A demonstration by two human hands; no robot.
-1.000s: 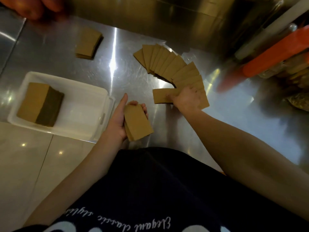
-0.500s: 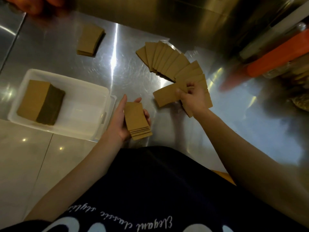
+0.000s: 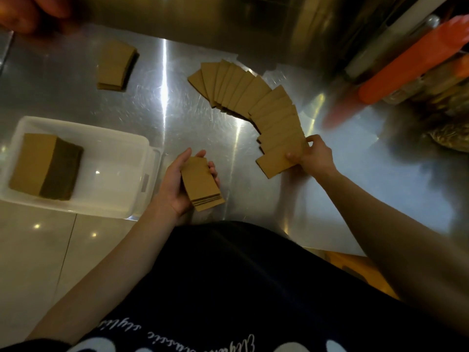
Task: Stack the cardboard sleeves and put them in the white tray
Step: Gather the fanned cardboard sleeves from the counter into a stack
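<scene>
My left hand [image 3: 177,189] is shut on a small stack of brown cardboard sleeves [image 3: 203,184], held just right of the white tray [image 3: 121,179]. A tall stack of sleeves [image 3: 43,166] stands in the tray's left half. Several sleeves lie in a curved fan [image 3: 248,97] on the steel table. My right hand [image 3: 316,156] pinches the nearest sleeve [image 3: 275,162] at the fan's near end, thumb on top. Another short stack of sleeves [image 3: 116,66] lies at the back left.
The tray sits at the table's front left edge, over a tiled floor [image 3: 38,250]. Another person's hand [image 3: 25,11] shows blurred at the top left. An orange object [image 3: 411,64] and cluttered packets stand at the back right, against a steel wall.
My right hand carried one sleeve from the fan toward my left hand, then went back to the fan's near end and took hold of another. The left hand's stack has tilted flatter.
</scene>
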